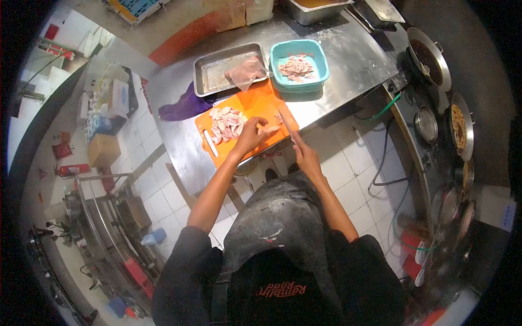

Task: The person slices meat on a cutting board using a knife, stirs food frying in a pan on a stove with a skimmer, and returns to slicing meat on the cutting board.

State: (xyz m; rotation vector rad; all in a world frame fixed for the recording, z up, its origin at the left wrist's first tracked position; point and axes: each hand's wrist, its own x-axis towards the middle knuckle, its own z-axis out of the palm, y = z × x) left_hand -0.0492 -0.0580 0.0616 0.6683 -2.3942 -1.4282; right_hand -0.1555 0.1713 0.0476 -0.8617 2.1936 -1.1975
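Observation:
An orange cutting board (255,103) lies on the steel table, with a pile of raw meat pieces (225,125) on its left half. At the pile's right side my left hand (251,137) is closed on a pale piece of raw meat (269,130), pressed to the board. My right hand (308,159) grips a knife (286,122) by its handle; the blade points away from me over the board's right end. A few small cut bits (278,116) lie beside the blade. Behind the board stands a turquoise basin (299,87) with cut meat strips inside.
Left of the basin is a metal tray (209,68) with a plastic bag (246,72) in it. A purple cloth (186,105) lies on the steel table (353,70). Several woks and pans, including a wok (443,81) of dark liquid, line the stove at right.

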